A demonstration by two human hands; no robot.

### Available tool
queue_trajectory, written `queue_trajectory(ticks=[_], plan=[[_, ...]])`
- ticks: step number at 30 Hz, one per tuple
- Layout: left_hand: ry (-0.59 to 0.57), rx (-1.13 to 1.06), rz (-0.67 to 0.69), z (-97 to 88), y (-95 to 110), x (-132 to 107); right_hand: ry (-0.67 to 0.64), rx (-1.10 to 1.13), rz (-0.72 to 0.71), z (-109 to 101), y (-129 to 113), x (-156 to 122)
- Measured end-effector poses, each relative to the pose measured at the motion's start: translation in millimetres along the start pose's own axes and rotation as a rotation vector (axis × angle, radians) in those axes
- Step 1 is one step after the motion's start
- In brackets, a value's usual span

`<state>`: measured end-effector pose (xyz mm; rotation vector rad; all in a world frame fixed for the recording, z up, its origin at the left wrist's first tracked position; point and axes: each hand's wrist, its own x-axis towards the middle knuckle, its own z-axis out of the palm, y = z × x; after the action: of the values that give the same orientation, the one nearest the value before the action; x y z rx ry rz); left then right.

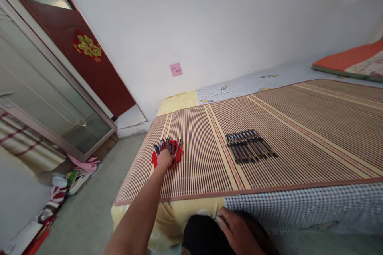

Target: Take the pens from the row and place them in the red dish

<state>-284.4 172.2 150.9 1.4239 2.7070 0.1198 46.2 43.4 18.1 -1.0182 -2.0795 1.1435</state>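
Note:
My left hand reaches down to a red holder on the slatted mat, touching the cluster of pens in it. Its fingers are hidden behind the back of the hand, so their grip cannot be made out. The pens fan out with their dark ends up. To the right, a row of several dark pens lies side by side on the mat. My right hand rests by my knee at the bed's front edge, fingers curled in and nothing visible in them.
The striped mat covers most of the bed. A pink note is stuck to the white wall behind. Folded orange bedding lies at the far right. On the left are a glass-panelled door and cluttered items along the floor.

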Motion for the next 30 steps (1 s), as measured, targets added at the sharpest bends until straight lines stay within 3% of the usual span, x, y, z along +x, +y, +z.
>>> queue_trajectory(ticks=[4, 17, 24, 30], plan=[[-0.048, -0.016, -0.03, -1.1, 1, 1, 0.002, -0.003, 0.004, 1, 1, 0], [-0.052, -0.086, 0.015, -12.5, 4, 5, -0.012, 0.024, 0.03, -1, -1, 0], [-0.006, -0.124, 0.02, -10.3, 19, 21, -0.007, -0.013, 0.015, 1, 4, -1], [0.031, -0.087, -0.062, -6.1, 21, 28, 0.002, -0.03, 0.017, 2, 3, 1]])
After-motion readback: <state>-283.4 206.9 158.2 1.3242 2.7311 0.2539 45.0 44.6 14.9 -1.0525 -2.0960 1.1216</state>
